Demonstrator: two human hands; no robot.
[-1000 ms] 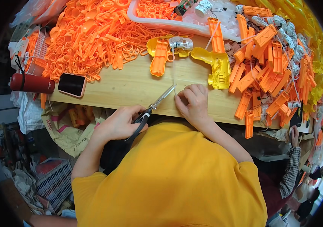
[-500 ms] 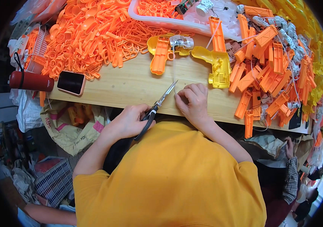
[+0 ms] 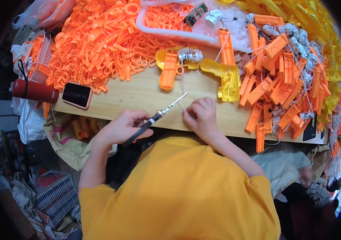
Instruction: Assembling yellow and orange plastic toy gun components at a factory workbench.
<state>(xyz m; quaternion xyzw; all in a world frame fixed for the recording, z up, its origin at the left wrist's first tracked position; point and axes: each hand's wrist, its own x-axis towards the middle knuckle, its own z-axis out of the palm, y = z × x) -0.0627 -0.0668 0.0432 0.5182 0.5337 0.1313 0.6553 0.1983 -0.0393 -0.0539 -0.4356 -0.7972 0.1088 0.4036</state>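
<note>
centrally, left hand (image 3: 122,127) closed round the dark handles of a pair of scissors (image 3: 156,118), blades shut or nearly so and pointing up-right toward the right hand (image 3: 200,116); right hand curled, fingers pinched on a thin pale wire (image 3: 181,82) at the blade tips, the wire running up the frame to a small silver motor (image 3: 189,55). motor lies on a yellow and orange toy gun shell (image 3: 169,68), upper centre; second yellow toy gun shell (image 3: 224,80) just right of it. wooden table (image 3: 138,96) carries all. upper left: heap of orange plastic rings and clips (image 3: 98,44); black phone in pink case (image 3: 77,95) at the table's left edge; red cylinder (image 3: 34,90) beside it. right side: pile of orange plastic pieces (image 3: 282,84). top centre: white tray (image 3: 186,24) of small parts.
</note>
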